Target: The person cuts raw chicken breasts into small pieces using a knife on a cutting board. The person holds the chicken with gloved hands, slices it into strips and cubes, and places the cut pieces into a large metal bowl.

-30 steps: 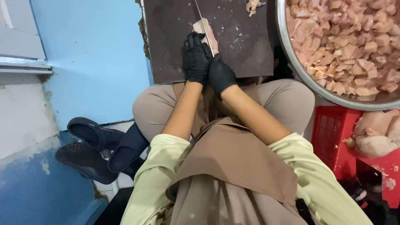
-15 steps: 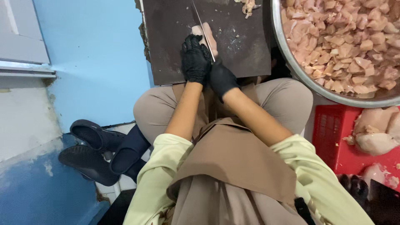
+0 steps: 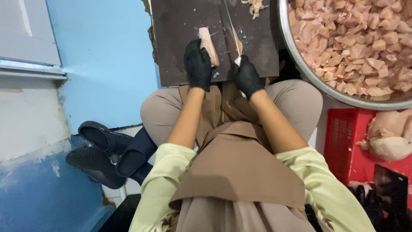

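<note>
Both my hands wear black gloves over a dark cutting board [image 3: 176, 43] that rests across my knees. My left hand [image 3: 198, 65] presses down on a pale strip of raw chicken [image 3: 208, 44] lying on the board. My right hand [image 3: 247, 77] grips the handle of a large knife [image 3: 232, 36], whose blade lies on the board just right of the strip, with a thin slice of meat beside it. Small meat scraps [image 3: 255, 6] lie at the board's far edge.
A big metal bowl [image 3: 300, 64] heaped with cut chicken pieces sits at the right. A red crate [image 3: 343, 141] with whole raw chicken pieces [image 3: 392, 135] stands below it. Black shoes [image 3: 103, 150] rest on the floor at left by a blue wall.
My hands have drawn apart: the right hand with the knife has moved right of the chicken strip. The camera has shifted, showing more of the board.
</note>
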